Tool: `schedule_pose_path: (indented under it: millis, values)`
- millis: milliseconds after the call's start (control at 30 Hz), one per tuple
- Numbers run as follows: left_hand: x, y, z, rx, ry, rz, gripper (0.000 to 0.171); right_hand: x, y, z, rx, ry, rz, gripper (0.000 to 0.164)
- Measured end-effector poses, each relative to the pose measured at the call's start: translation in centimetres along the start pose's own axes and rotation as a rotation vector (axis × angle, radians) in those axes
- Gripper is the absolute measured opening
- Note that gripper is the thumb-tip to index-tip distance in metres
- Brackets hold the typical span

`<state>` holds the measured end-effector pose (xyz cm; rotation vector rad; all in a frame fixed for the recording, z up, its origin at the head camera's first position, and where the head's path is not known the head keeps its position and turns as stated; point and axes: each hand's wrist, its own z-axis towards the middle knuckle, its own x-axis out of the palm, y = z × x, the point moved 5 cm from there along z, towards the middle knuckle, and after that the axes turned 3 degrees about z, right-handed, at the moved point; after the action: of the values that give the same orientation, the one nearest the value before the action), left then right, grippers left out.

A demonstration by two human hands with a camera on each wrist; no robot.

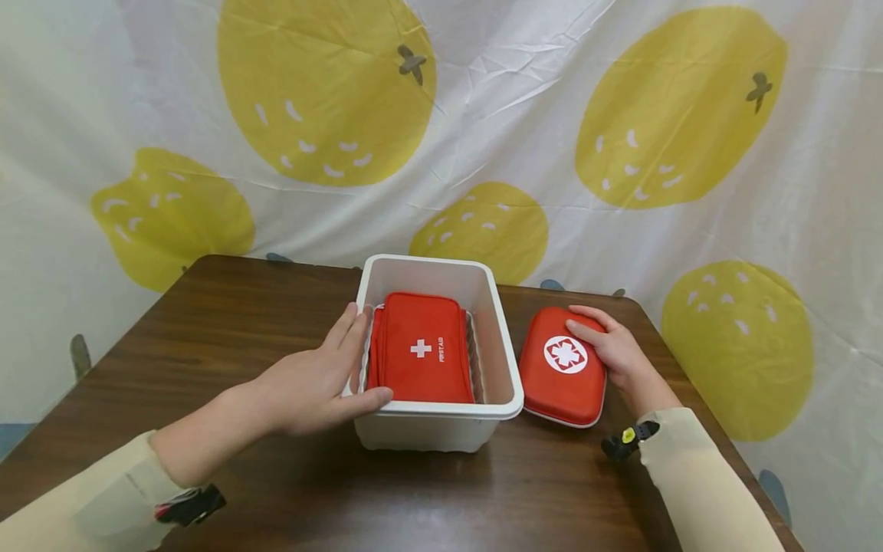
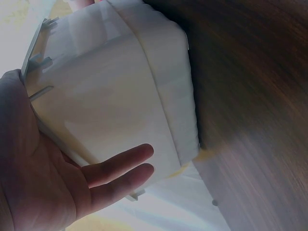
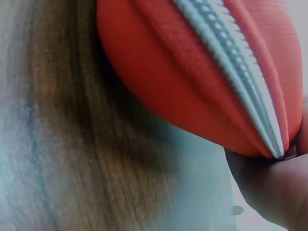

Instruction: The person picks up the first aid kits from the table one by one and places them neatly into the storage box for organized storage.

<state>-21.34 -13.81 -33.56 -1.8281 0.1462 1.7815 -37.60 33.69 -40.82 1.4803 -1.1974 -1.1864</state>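
A white plastic bin (image 1: 438,429) stands on the table. Inside it lies a soft red first aid pouch (image 1: 426,349) with a white cross, on top of other red material and a clear crinkled layer. My left hand (image 1: 320,379) rests on the bin's near left corner, fingers extended along the left side and thumb over the front rim. Two of its fingers (image 2: 120,166) show nearly straight beside the outer wall in the left wrist view. To the bin's right, my right hand (image 1: 617,353) grips a red hard-shell first aid case (image 1: 552,395) by its right edge, thumb on top. Its zip (image 3: 240,72) shows in the right wrist view.
The dark wooden table (image 1: 276,307) stretches left of the bin and in front of it. Behind hangs a white curtain (image 1: 517,77) printed with yellow lemons. The case lies close beside the bin's right wall, near the table's right edge.
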Motion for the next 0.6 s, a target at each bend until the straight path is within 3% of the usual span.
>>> schedule_pose_path:
  millis: [233, 433, 600]
  values:
    - [0.0, -0.1, -0.2, 0.007, -0.01, -0.004, 0.117, 0.3, 0.5, -0.2, -0.018, 0.013, -0.019, 0.058]
    - [0.0, -0.1, -0.1, 0.006, -0.003, -0.003, 0.116, 0.8, 1.3, -0.5, -0.013, 0.047, -0.017, 0.049]
    - [0.1, 0.0, 0.0, 0.003, -0.005, -0.006, 0.116, 1.0, 2.1, -0.8, -0.001, 0.075, 0.011, 0.058]
